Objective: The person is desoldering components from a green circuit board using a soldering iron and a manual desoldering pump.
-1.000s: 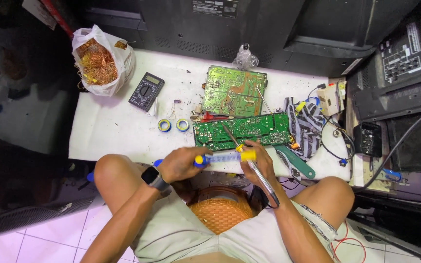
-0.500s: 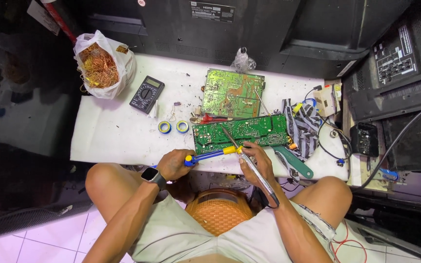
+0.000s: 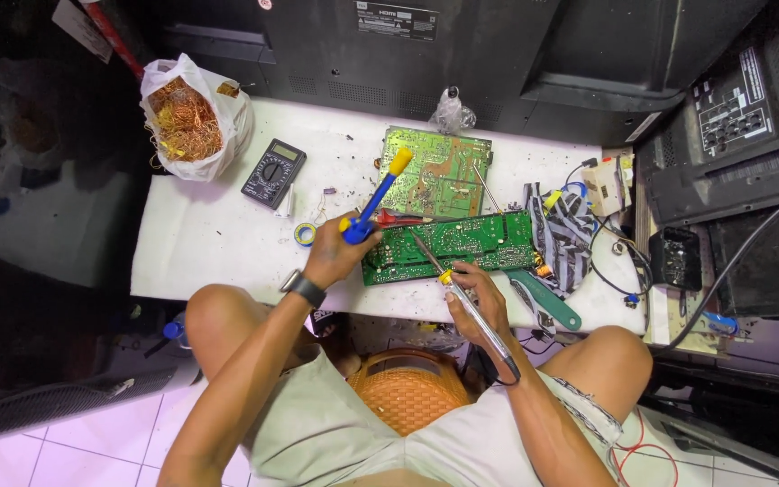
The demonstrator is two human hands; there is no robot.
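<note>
Table top (image 3: 218, 239) was matt white laminate, kinda scuffed and speckled with debris. Both circuit boards were glossy green fibreglass-looking stuff, the long circuit board (image 3: 457, 245) catching light on its solder side, same for the square circuit board (image 3: 435, 171). Desoldering pump (image 3: 373, 197) in the left hand (image 3: 335, 257) was smooth blue plastic with a yellow cap. Soldering iron (image 3: 471, 302) in the right hand (image 3: 480, 298) had a thin metal tip and dark handle. Crinkly translucent plastic bag (image 3: 227, 117) held shiny copper wire (image 3: 182, 117). Multimeter (image 3: 273, 173) was matt dark plastic. Stool (image 3: 407, 392) looked like woven orange plastic.
</note>
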